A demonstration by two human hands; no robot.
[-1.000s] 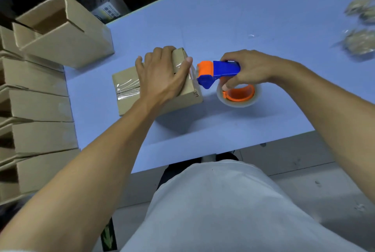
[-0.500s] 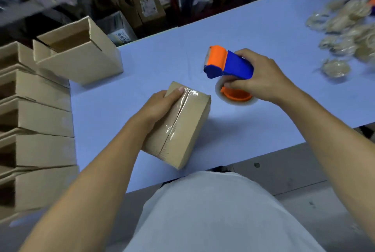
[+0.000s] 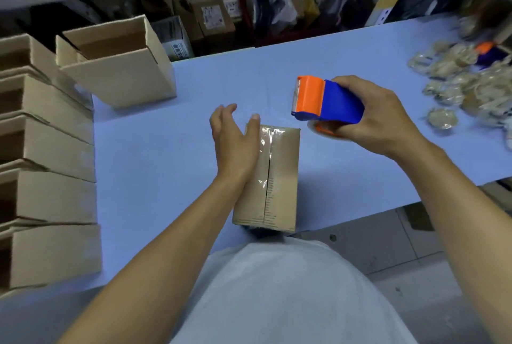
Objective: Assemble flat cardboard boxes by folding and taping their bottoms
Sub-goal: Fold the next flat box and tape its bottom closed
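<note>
pale blue surface, one box with its seam taped

pale blue surface (image 3: 155, 155) is carrying a small cardboard box (image 3: 279, 177) near its front edge, lying with the taped seam facing up. clear tape (image 3: 267, 146) is running along the far part of that seam and wrinkling a little. the left hand (image 3: 235, 144) is resting against the box's left side, fingers straight and loosely spread, thumb lying on the top face, gripping nothing. the right hand (image 3: 379, 119) is hovering just beyond the box's far right corner, fingers wrapping round a blue and orange tape dispenser (image 3: 327, 101). an open box (image 3: 119, 66) is sitting further back on the left, beside a stack of assembled boxes (image 3: 47, 160). blurred clear packets (image 3: 457, 80) are lying at far right.
</note>
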